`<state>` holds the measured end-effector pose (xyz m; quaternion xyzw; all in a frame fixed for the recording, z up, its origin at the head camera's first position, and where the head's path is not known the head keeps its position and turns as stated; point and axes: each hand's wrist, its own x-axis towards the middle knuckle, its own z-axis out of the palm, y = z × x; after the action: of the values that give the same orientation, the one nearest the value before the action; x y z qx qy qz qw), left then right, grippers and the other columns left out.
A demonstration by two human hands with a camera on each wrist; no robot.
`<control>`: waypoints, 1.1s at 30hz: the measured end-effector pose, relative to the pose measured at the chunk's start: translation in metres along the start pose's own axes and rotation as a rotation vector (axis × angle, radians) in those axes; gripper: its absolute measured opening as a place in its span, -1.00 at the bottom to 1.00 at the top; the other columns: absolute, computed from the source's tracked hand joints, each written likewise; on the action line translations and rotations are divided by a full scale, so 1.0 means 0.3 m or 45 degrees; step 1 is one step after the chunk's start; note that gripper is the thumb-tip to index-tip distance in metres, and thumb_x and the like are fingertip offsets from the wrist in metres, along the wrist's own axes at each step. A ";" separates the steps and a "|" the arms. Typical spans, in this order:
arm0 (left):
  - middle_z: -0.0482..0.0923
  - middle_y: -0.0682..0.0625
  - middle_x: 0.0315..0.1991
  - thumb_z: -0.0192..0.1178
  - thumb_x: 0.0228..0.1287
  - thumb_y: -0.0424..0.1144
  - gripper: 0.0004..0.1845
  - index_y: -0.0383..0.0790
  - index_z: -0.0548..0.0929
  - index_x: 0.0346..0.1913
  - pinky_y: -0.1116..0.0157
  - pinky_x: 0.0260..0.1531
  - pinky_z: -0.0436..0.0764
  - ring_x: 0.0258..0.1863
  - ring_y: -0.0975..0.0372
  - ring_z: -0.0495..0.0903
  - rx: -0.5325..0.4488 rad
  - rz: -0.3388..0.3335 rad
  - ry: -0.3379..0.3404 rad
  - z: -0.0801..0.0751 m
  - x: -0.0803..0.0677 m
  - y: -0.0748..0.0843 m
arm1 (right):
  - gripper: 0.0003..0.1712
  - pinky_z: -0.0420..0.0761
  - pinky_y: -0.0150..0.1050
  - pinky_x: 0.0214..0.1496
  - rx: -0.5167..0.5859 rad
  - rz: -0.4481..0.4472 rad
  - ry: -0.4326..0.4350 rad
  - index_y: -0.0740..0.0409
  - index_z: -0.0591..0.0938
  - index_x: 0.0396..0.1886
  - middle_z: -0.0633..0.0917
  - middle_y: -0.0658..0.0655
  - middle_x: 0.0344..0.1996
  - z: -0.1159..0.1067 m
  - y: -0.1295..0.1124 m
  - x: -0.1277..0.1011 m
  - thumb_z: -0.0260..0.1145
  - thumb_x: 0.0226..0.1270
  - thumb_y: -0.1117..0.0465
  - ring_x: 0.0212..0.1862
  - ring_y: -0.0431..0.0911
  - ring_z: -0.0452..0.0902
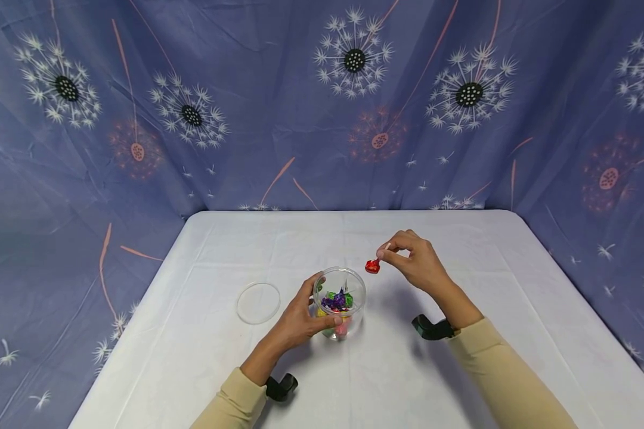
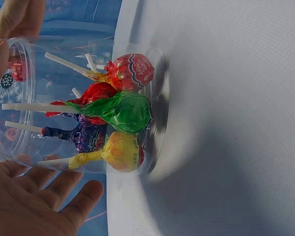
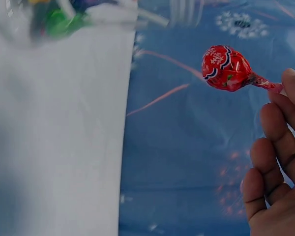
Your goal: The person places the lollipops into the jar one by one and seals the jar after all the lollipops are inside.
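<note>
My left hand point(image 1: 300, 317) grips a clear plastic jar point(image 1: 363, 301) by its side, thumb across the near wall and fingers round the far left. The jar stands on the table with its mouth uncovered. Inside it the left wrist view shows wrapped lollipops with white sticks: a green one point(image 2: 125, 112), a yellow one point(image 2: 123, 151), a purple one point(image 2: 89, 136) and red ones point(image 2: 132, 72). Just right of the jar, above rim height, my right hand point(image 1: 417, 265) pinches a red-wrapped lollipop point(image 3: 225, 68) by its stick, head hanging down toward the jar.
A clear round lid point(image 1: 258, 283) lies flat on the white-covered table point(image 1: 193, 369), left of the jar. Behind the table hangs a blue curtain point(image 1: 279, 119) with a dandelion print. Dark camera mounts point(image 1: 432, 328) are strapped on both wrists.
</note>
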<state>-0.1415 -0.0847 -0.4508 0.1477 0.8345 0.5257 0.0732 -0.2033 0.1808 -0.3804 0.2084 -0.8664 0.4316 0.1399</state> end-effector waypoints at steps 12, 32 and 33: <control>0.23 -0.10 0.39 0.43 -0.02 0.02 0.00 0.14 0.05 0.44 -0.11 0.31 0.28 0.35 -0.09 0.27 -0.052 0.031 -0.018 -0.002 0.002 0.002 | -0.95 0.46 -0.31 -0.14 0.090 -0.120 -0.069 -0.05 0.69 -0.45 0.64 -0.12 -0.40 0.054 -0.101 -0.003 0.40 0.16 0.12 -0.19 -0.29 0.41; 0.24 -0.12 0.38 0.41 -0.02 0.08 0.02 0.10 0.02 0.45 -0.09 0.30 0.31 0.33 -0.06 0.30 -0.036 0.027 -0.034 -0.005 0.001 0.002 | -0.88 0.26 -0.30 -0.23 -0.140 -0.386 -0.222 -0.11 0.65 -0.55 0.62 -0.16 -0.47 0.161 -0.117 -0.043 0.43 0.10 0.13 -0.32 -0.25 0.35; 0.24 -0.12 0.38 0.41 -0.02 0.08 0.02 0.10 0.02 0.45 -0.09 0.30 0.31 0.33 -0.06 0.30 -0.034 0.026 -0.032 -0.005 0.001 0.002 | -0.88 0.25 -0.30 -0.22 -0.157 -0.391 -0.223 -0.11 0.65 -0.55 0.62 -0.17 -0.47 0.164 -0.117 -0.045 0.43 0.10 0.12 -0.32 -0.25 0.34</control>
<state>-0.1421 -0.0857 -0.4497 0.1619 0.8248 0.5358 0.0803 -0.1777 0.1252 -0.3908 0.3660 -0.8581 0.3316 0.1406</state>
